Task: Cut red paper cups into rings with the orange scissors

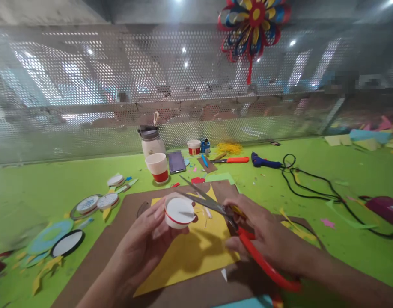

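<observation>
My left hand [151,233] is closed around a small round white piece [179,212] with a red line along its edge, which looks like the cut-off bottom of a paper cup. In my right hand [257,226] is a pair of scissors [215,205] with red handles. The blades are parted and point up and left, just above and behind the white piece. Below both hands lies a yellow sheet [190,263] on a larger brown sheet [90,261], with thin offcuts on it.
Behind the sheets stand a white and red paper cup [157,169], a bottle [151,141] and a phone [177,162]. A red-handled cutter [236,160] and a blue glue gun [265,161] with a black cord lie to the right. Round paper pieces [87,204] lie left on the green table.
</observation>
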The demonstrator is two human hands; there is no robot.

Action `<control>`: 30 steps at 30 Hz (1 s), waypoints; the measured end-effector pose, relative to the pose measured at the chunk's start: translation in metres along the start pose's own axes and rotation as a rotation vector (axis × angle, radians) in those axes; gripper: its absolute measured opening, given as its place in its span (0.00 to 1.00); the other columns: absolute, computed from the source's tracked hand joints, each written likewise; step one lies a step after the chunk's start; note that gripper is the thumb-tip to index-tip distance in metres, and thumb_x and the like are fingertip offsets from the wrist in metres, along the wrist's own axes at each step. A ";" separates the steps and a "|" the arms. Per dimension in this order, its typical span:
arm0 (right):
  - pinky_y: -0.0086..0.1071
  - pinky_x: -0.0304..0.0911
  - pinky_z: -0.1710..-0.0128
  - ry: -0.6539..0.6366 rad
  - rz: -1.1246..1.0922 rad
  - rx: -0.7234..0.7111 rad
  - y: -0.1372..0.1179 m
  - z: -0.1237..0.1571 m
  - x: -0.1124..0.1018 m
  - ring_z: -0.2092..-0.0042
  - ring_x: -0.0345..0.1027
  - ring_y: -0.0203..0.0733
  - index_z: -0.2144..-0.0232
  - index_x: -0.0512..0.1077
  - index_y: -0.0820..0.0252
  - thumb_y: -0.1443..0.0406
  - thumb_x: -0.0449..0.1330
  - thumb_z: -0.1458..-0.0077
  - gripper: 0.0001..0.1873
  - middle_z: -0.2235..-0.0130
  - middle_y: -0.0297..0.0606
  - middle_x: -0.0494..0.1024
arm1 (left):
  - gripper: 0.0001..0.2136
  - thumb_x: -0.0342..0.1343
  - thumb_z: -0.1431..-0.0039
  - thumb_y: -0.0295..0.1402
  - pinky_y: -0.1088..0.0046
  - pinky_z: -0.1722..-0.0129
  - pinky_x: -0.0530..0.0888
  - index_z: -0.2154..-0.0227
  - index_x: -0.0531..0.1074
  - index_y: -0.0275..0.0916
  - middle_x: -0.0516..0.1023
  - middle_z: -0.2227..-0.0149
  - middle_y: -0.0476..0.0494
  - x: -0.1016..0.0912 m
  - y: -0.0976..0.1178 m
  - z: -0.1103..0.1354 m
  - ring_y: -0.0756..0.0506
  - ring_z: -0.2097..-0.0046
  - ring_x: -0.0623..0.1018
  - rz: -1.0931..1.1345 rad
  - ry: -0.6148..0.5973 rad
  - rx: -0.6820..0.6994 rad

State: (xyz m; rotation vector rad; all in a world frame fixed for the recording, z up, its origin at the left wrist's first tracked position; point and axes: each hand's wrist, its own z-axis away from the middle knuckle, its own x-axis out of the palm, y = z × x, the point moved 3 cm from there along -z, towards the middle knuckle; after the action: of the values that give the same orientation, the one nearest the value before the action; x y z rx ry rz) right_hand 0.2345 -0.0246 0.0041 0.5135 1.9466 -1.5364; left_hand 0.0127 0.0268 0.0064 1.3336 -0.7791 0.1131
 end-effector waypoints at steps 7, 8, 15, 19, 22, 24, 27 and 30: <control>0.41 0.63 0.56 -0.003 0.063 -0.006 -0.003 0.002 0.006 0.56 0.65 0.48 0.53 0.65 0.55 0.52 0.67 0.48 0.25 0.55 0.39 0.70 | 0.18 0.65 0.47 0.37 0.74 0.61 0.78 0.53 0.79 0.40 0.81 0.55 0.41 -0.003 -0.003 0.003 0.43 0.57 0.79 -0.076 -0.068 -0.010; 0.42 0.63 0.55 -0.011 0.058 0.002 -0.003 0.002 0.007 0.55 0.65 0.48 0.52 0.65 0.54 0.52 0.67 0.48 0.25 0.55 0.39 0.70 | 0.18 0.66 0.48 0.38 0.74 0.61 0.78 0.53 0.79 0.40 0.81 0.55 0.41 -0.003 -0.003 0.004 0.43 0.57 0.79 -0.085 -0.073 -0.011; 0.40 0.63 0.56 -0.021 0.040 0.034 -0.006 0.004 0.007 0.54 0.67 0.49 0.51 0.67 0.53 0.52 0.67 0.48 0.26 0.52 0.40 0.71 | 0.17 0.67 0.49 0.37 0.74 0.63 0.78 0.56 0.80 0.41 0.81 0.58 0.42 0.000 -0.004 0.004 0.44 0.60 0.78 -0.106 -0.043 -0.013; 0.40 0.63 0.55 -0.023 0.026 0.034 -0.005 0.004 0.006 0.54 0.67 0.49 0.51 0.68 0.52 0.52 0.67 0.49 0.26 0.52 0.39 0.72 | 0.16 0.67 0.50 0.36 0.73 0.62 0.78 0.56 0.80 0.41 0.81 0.60 0.42 -0.002 -0.006 0.004 0.44 0.61 0.79 -0.092 -0.064 -0.035; 0.39 0.63 0.56 -0.029 0.011 0.043 -0.006 0.005 0.006 0.54 0.67 0.49 0.50 0.68 0.51 0.53 0.67 0.48 0.26 0.53 0.39 0.73 | 0.17 0.67 0.49 0.35 0.74 0.63 0.78 0.55 0.79 0.41 0.81 0.60 0.42 -0.006 -0.006 0.004 0.45 0.62 0.78 -0.082 -0.088 -0.043; 0.39 0.63 0.56 -0.032 -0.006 0.061 -0.007 0.006 0.006 0.54 0.67 0.49 0.49 0.68 0.51 0.53 0.67 0.49 0.26 0.53 0.39 0.73 | 0.16 0.66 0.48 0.36 0.73 0.63 0.78 0.55 0.79 0.41 0.81 0.58 0.42 -0.009 -0.007 0.004 0.45 0.61 0.78 -0.088 -0.086 -0.047; 0.40 0.62 0.53 -0.039 -0.031 0.080 -0.008 0.006 0.006 0.53 0.67 0.49 0.49 0.68 0.52 0.54 0.67 0.49 0.27 0.52 0.39 0.73 | 0.17 0.66 0.48 0.36 0.72 0.62 0.78 0.54 0.79 0.41 0.81 0.57 0.41 -0.011 -0.008 0.004 0.44 0.61 0.78 -0.105 -0.074 -0.062; 0.40 0.61 0.52 -0.032 -0.043 0.063 -0.008 0.006 0.006 0.51 0.66 0.49 0.50 0.69 0.52 0.54 0.67 0.49 0.26 0.51 0.39 0.73 | 0.17 0.66 0.48 0.36 0.73 0.63 0.78 0.55 0.79 0.40 0.81 0.58 0.42 -0.011 -0.008 0.004 0.45 0.62 0.78 -0.109 -0.050 -0.053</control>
State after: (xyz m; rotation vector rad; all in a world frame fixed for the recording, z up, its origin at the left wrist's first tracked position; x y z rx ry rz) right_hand 0.2260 -0.0324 0.0048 0.4741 1.9015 -1.6277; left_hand 0.0071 0.0246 -0.0064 1.3298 -0.7455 -0.0272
